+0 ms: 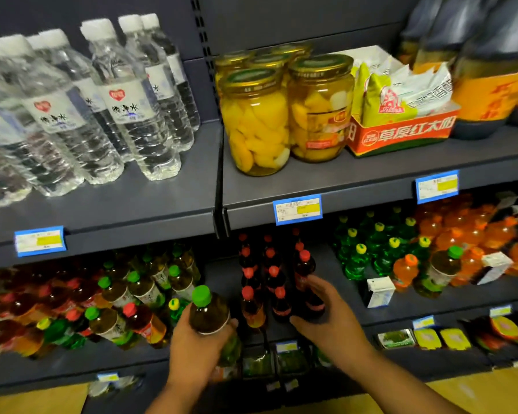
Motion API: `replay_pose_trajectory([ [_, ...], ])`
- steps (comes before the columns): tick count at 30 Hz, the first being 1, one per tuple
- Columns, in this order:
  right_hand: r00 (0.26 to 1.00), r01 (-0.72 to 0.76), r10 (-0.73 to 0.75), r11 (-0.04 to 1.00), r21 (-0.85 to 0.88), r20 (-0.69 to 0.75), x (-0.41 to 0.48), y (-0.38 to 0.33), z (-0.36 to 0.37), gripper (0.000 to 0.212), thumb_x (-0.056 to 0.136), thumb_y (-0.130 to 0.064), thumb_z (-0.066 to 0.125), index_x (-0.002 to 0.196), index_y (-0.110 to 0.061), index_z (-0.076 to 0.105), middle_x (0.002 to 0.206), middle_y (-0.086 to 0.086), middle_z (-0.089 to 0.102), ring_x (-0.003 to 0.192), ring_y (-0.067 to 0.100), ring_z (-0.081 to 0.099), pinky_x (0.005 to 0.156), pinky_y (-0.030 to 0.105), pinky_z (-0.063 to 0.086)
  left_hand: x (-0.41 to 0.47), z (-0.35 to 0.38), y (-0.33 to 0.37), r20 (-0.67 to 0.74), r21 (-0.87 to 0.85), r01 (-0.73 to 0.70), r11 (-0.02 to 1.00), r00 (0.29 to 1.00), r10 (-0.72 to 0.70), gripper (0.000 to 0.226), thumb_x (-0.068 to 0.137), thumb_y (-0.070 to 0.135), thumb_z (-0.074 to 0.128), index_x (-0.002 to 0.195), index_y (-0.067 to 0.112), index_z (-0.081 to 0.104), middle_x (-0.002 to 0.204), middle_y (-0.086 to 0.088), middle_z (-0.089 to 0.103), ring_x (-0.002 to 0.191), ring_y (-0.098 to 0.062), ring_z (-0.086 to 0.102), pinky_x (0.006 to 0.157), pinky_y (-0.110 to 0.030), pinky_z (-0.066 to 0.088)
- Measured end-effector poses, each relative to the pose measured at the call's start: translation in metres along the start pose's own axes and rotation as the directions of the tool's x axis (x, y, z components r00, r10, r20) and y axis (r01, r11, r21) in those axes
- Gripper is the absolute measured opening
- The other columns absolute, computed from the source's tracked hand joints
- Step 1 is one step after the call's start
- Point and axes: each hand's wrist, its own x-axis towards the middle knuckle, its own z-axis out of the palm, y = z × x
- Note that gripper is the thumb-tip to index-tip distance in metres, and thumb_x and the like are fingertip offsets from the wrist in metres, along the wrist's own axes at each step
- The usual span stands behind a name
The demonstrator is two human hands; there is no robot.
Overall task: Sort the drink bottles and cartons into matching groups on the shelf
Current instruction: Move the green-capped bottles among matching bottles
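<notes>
My left hand (196, 345) grips a green-capped tea bottle (207, 312) in front of the drink shelf (416, 309). My right hand (326, 312) wraps around a red-capped dark bottle (307, 282) at the right side of a group of red-capped bottles (260, 282). Left of them lies a mixed cluster of green-capped and red-capped bottles (111, 303). To the right stand green bottles with yellow caps (371, 249), orange bottles (467, 237), one stray orange bottle (404, 271), a green-capped tea bottle (443, 271) and two small cartons (379, 291), (494, 265).
The shelf above carries water bottles (81, 109), jars of yellow fruit (284, 115), a red box of packets (401, 124) and big dark bottles (488, 61). Blue price tags (298, 209) line the shelf edges. Small packets (428, 337) fill the shelf below.
</notes>
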Motion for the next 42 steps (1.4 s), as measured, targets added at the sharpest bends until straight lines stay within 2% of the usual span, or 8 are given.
replay_pose_trajectory([
  [9,0.997,0.08,-0.081,0.995,0.052,0.021,0.0,-0.024,0.029,0.091,0.067,-0.026,0.089,0.134,-0.052,0.035,0.132,-0.029,0.054,0.12,-0.012,0.052,0.096,0.012,0.047,-0.008,0.063,0.079,0.166,0.037,-0.203,0.978,0.967,0.194,0.048,0.059,0.025,0.096,0.096,0.032,0.067,0.088,0.013,0.075,0.081,0.005,0.07,0.071,-0.016,0.056],
  [14,0.968,0.219,-0.175,0.94,0.261,-0.182,-0.002,-0.037,0.037,0.056,0.086,0.007,0.068,0.127,-0.026,0.051,0.11,-0.024,0.068,0.102,-0.003,0.066,0.083,0.013,0.051,-0.025,0.087,0.086,0.201,0.029,-0.228,0.973,0.955,0.217,0.049,0.053,0.031,0.096,0.091,0.038,0.066,0.087,0.016,0.075,0.082,0.007,0.069,0.073,-0.014,0.055],
  [17,0.977,0.186,-0.091,0.806,0.562,-0.193,-0.004,-0.041,0.043,0.024,0.095,0.005,0.05,0.112,-0.008,0.062,0.094,0.004,0.074,0.087,0.015,0.07,0.074,0.021,0.056,-0.031,0.087,0.077,0.228,0.068,-0.288,0.955,0.936,0.266,0.05,0.054,0.029,0.096,0.094,0.037,0.066,0.088,0.017,0.074,0.083,0.011,0.067,0.069,-0.008,0.053],
  [21,0.987,0.121,-0.015,0.73,0.673,-0.161,-0.01,-0.031,0.057,0.023,0.1,-0.003,0.045,0.103,-0.01,0.067,0.095,0.016,0.071,0.091,0.029,0.069,0.079,0.033,0.059,-0.032,0.075,0.066,0.282,0.046,-0.31,0.95,0.916,0.285,0.061,0.058,0.031,0.095,0.111,0.037,0.065,0.099,0.022,0.073,0.093,0.014,0.066,0.076,-0.003,0.051],
  [25,0.99,0.078,0.007,0.816,0.573,-0.144,-0.014,-0.03,0.068,0.027,0.09,-0.006,0.064,0.114,-0.017,0.064,0.107,0.009,0.072,0.103,0.026,0.069,0.087,0.039,0.058,-0.03,0.039,0.047,0.388,-0.051,-0.302,0.952,0.872,0.298,0.078,0.066,0.022,0.092,0.134,0.036,0.055,0.124,0.022,0.067,0.115,0.011,0.06,0.092,-0.008,0.049],
  [30,0.962,0.116,-0.059,0.972,0.203,-0.268,-0.019,-0.035,0.076,0.053,0.073,-0.001,0.083,0.105,-0.035,0.06,0.098,-0.02,0.071,0.091,-0.002,0.068,0.073,0.013,0.054,-0.012,-0.034,-0.007,0.339,-0.031,-0.218,0.975,0.916,0.216,0.089,0.055,0.047,0.087,0.134,0.045,0.047,0.135,0.031,0.054,0.125,0.017,0.048,0.105,-0.012,0.042],
  [36,0.944,0.116,-0.067,0.984,0.135,-0.324,-0.022,-0.035,0.094,0.057,0.072,-0.007,0.086,0.11,-0.04,0.059,0.103,-0.021,0.07,0.095,-0.008,0.065,0.076,0.006,0.051,0.021,-0.101,-0.06,0.208,0.027,-0.114,0.993,0.972,0.106,0.071,0.059,0.034,0.088,0.122,0.044,0.058,0.129,0.022,0.062,0.128,-0.001,0.054,0.112,-0.035,0.045],
  [42,0.96,0.057,-0.015,0.988,0.142,-0.28,-0.026,-0.016,0.106,0.051,0.071,-0.01,0.087,0.108,-0.033,0.06,0.098,-0.019,0.071,0.093,-0.006,0.066,0.07,0.006,0.05,0.022,-0.112,-0.08,0.122,0.006,-0.064,0.998,0.99,0.063,0.059,0.067,0.022,0.088,0.12,0.036,0.064,0.126,0.017,0.066,0.124,-0.002,0.058,0.107,-0.029,0.045],
])
